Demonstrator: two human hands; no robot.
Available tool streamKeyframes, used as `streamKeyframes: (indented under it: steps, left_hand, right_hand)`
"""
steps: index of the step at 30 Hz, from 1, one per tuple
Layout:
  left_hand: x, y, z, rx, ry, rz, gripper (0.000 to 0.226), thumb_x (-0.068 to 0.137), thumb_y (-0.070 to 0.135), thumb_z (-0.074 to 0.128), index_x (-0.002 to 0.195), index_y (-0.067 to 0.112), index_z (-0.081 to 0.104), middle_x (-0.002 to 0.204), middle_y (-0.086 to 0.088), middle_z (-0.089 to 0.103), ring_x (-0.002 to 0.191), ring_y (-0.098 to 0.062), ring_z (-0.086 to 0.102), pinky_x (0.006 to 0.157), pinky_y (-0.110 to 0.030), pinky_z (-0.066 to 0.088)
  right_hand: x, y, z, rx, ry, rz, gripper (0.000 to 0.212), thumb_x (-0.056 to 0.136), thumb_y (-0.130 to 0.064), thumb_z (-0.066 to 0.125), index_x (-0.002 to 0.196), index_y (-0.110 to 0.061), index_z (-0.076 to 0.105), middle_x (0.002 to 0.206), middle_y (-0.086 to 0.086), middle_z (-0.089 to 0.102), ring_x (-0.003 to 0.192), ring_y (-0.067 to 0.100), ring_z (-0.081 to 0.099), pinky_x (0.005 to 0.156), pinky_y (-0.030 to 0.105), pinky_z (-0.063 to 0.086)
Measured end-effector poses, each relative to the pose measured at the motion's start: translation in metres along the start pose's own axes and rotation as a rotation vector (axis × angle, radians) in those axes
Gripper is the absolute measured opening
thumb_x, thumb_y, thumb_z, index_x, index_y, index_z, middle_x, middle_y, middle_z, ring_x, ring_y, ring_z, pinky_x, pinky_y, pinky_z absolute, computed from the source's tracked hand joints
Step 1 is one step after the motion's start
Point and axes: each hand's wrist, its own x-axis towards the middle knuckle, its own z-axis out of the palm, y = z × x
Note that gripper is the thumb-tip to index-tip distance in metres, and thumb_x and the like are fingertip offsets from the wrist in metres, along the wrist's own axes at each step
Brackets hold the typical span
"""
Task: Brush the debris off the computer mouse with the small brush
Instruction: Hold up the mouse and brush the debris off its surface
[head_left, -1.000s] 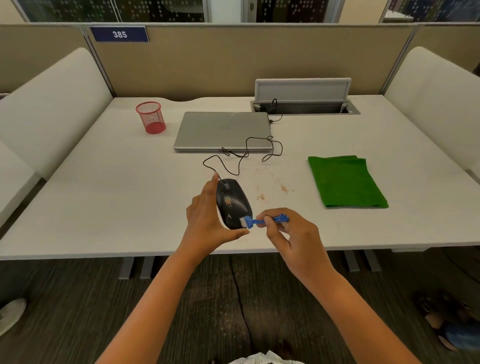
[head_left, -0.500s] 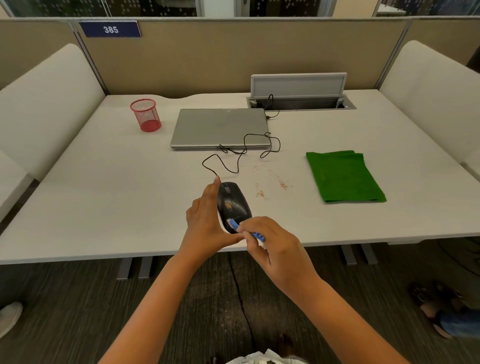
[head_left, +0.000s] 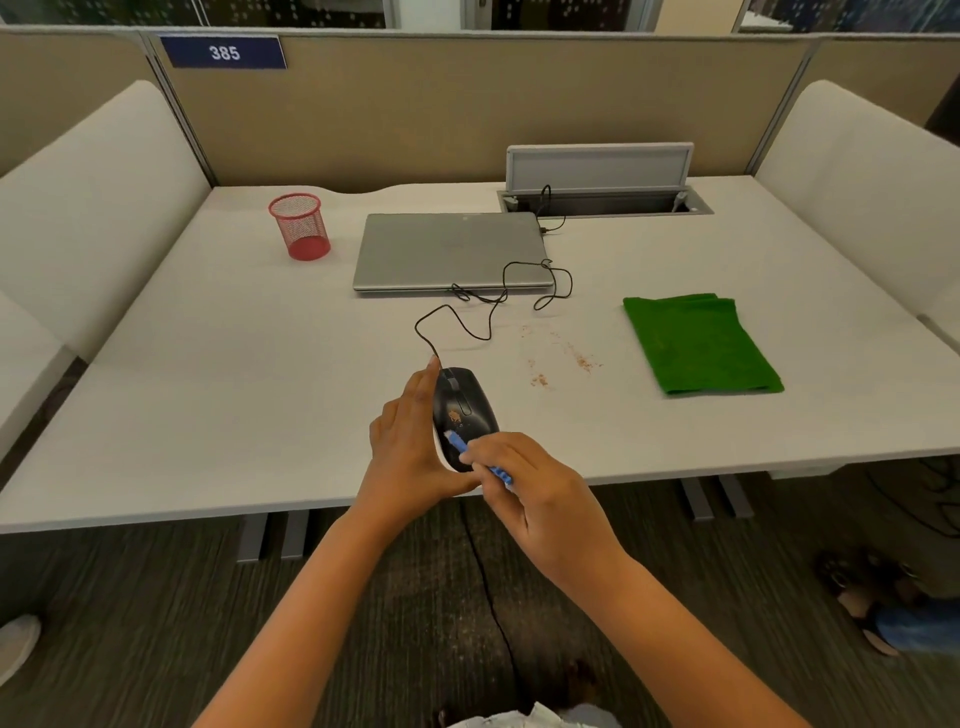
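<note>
Since a second ago my right hand (head_left: 540, 499) has swung in over the mouse, so the small blue brush (head_left: 460, 445) pinched in its fingers now has its head down on the near half of the black mouse (head_left: 465, 410) instead of sticking out to the side. My left hand (head_left: 410, 457) cups the mouse along its left side, just above the desk (head_left: 208, 395) near the front edge (orange debris (head_left: 454, 415) shows on its back). Past that, more crumbs (head_left: 582, 361) dot the desk, the green cloth (head_left: 698, 343) lies right, and the mouse cable (head_left: 488, 317) loops to the closed laptop (head_left: 449, 252), red mesh cup (head_left: 300, 226) beside it.
</note>
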Motion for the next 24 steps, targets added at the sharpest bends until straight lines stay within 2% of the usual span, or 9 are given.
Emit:
streamKeyframes:
  steps: [4,7,10,15,20,24]
  left_hand:
    - [-0.004,-0.009,-0.009,0.007,-0.005,0.009,0.118,0.054,0.056,0.075,0.137,0.044,-0.008,0.145,-0.003,0.028,0.125,-0.021,0.031,0.099,-0.033,0.016]
    - [-0.006,-0.013,-0.013,-0.02,-0.017,0.007,0.117,0.054,0.062,0.073,0.138,0.045,-0.006,0.146,-0.003,0.027,0.127,-0.02,0.029,0.101,-0.033,0.016]
    - [-0.008,-0.013,-0.016,-0.035,-0.025,0.03,0.113,0.053,0.065,0.069,0.134,0.051,-0.008,0.146,-0.003,0.029,0.125,-0.018,0.03,0.101,-0.033,0.016]
    - [-0.011,-0.018,-0.021,-0.041,-0.021,0.032,0.114,0.051,0.068,0.067,0.134,0.051,-0.008,0.146,0.0,0.027,0.126,-0.018,0.029,0.1,-0.031,0.016]
    - [-0.015,-0.022,-0.023,-0.014,-0.018,0.044,0.117,0.05,0.068,0.069,0.133,0.053,-0.013,0.149,0.002,0.024,0.128,-0.019,0.029,0.101,-0.032,0.016]
    - [-0.017,-0.025,-0.025,-0.007,-0.018,0.04,0.118,0.05,0.071,0.068,0.135,0.052,-0.012,0.147,0.001,0.026,0.125,-0.018,0.03,0.1,-0.033,0.017]
  right_hand:
    - [-0.005,-0.008,0.01,0.019,0.053,0.034,0.024,0.09,-0.022,0.045,0.099,-0.008,0.062,0.093,0.005,0.065,0.082,0.008,0.059,0.075,0.009,0.045]
    - [0.0,-0.013,0.014,0.045,0.11,0.042,0.025,0.091,-0.022,0.046,0.102,-0.007,0.061,0.097,0.006,0.065,0.089,0.009,0.059,0.08,0.013,0.047]
    - [0.005,-0.017,0.018,0.029,0.075,0.039,0.023,0.092,-0.021,0.05,0.106,-0.007,0.061,0.104,0.006,0.065,0.096,0.011,0.061,0.083,0.018,0.049]
    - [0.003,-0.022,0.021,0.055,0.144,0.089,0.027,0.091,-0.026,0.043,0.101,-0.008,0.06,0.096,0.005,0.064,0.095,0.008,0.054,0.079,0.003,0.042]
    - [0.01,-0.02,0.021,0.006,0.153,0.069,0.023,0.09,-0.021,0.053,0.106,-0.007,0.061,0.104,0.008,0.065,0.098,0.011,0.059,0.088,0.01,0.042]
    - [0.006,-0.019,0.024,0.023,0.139,0.086,0.016,0.088,-0.013,0.054,0.102,-0.008,0.061,0.098,0.008,0.064,0.091,0.009,0.06,0.082,0.007,0.043]
